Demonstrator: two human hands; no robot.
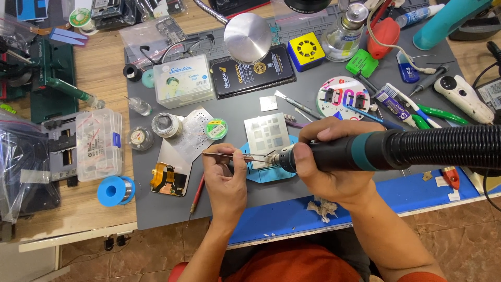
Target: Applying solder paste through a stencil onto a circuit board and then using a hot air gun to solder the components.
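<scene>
Hot air handpiece [334,152] lies pretty much sideways, nozzle aimed left at the blue holder [271,169], hose trailing off right. Right hand [326,162] is wrapped tight around its grip just behind the nozzle. Left hand [227,175] pinches tweezers [229,154] closed, tips meeting the nozzle over that holder. Steel stencil [267,133] sits just behind, bare grey mat [156,209] left of it.

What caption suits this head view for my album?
Left hand steadies tweezers while right hand aims a hot-air handpiece at a blue holder.
</scene>
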